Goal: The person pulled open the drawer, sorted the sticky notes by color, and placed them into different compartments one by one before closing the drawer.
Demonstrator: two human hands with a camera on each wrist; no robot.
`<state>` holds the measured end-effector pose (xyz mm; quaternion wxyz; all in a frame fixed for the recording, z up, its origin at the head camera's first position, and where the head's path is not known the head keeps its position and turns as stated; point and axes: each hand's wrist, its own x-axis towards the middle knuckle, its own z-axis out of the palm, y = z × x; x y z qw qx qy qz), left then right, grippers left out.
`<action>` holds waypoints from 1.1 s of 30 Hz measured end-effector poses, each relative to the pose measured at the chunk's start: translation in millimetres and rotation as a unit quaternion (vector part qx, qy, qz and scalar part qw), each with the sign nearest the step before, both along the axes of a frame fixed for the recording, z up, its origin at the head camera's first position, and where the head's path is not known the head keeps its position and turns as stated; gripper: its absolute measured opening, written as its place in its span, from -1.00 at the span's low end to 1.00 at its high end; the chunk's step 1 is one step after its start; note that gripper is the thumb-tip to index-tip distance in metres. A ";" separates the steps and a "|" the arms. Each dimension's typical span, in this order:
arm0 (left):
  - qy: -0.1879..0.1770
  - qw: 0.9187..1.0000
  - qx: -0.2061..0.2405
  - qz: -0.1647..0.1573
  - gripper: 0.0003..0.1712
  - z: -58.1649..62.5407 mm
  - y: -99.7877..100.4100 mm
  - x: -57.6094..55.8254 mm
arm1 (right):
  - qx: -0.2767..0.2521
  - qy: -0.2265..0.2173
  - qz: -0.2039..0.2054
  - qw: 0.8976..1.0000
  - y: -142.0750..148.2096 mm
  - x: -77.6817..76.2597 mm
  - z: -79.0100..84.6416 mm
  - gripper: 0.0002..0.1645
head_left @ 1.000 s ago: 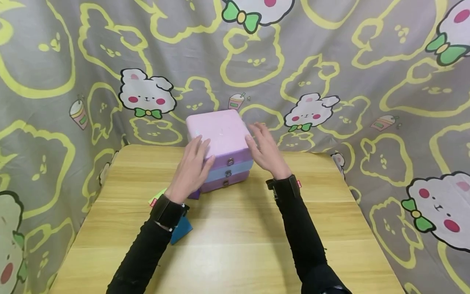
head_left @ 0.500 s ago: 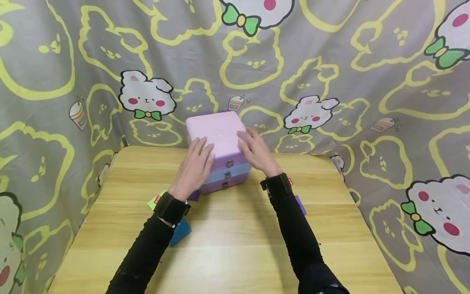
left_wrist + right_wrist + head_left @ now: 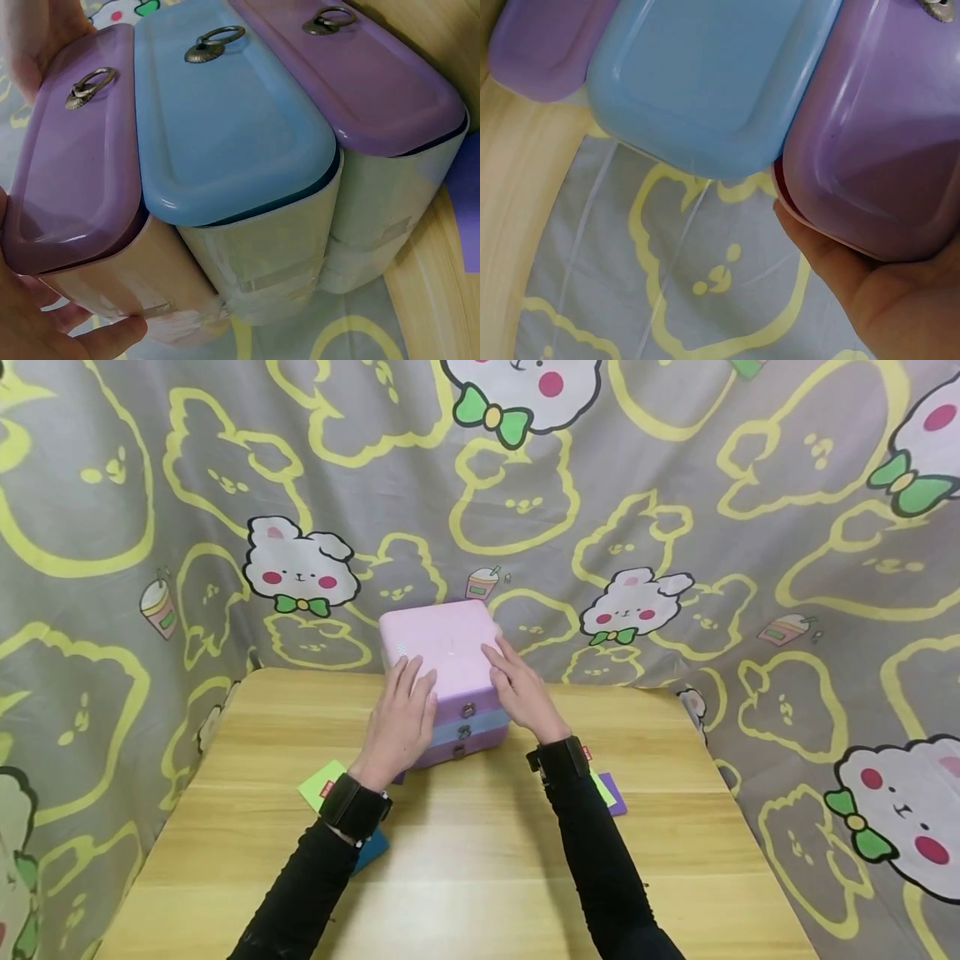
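A three-tier desktop drawer box [image 3: 446,647] stands upright near the back of the table, with a pink top. Its drawer fronts run purple [image 3: 82,165], blue [image 3: 232,120] and purple [image 3: 367,75] from top to bottom, each with a bronze ring pull. My left hand [image 3: 397,722] holds the top tier at its left edge, fingertips against the pale side wall in the left wrist view. At the opposite edge, my right hand [image 3: 528,693] holds the same tier. The right wrist view shows a digit of my right hand [image 3: 877,292] along its side; the rest is cut off.
Green paper [image 3: 321,783] and blue paper [image 3: 371,852] lie by my left wrist, partly covered. Purple and green pieces [image 3: 615,793] show beside my right wrist. A patterned grey curtain [image 3: 525,560] hangs right behind the wooden table [image 3: 480,885].
My right hand has come in leftwards from beside the box onto its edge. The left hand stays at its side. The view has tilted up slightly, and my right forearm uncovers the purple and green pieces.
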<state>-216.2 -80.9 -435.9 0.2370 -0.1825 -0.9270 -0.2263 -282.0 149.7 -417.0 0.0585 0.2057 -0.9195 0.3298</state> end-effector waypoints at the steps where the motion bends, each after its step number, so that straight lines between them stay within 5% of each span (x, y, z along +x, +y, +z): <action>1: 0.000 1.000 0.002 0.000 -0.48 0.4 0.1 0.3 | -0.002 0.000 -0.002 1.000 -0.4 0.3 0.2 -0.41; 33: -0.049 0.992 0.117 -0.012 -0.54 1.3 0.6 -9.0 | -0.013 0.018 -0.101 0.995 -16.4 17.6 1.1 -0.41</action>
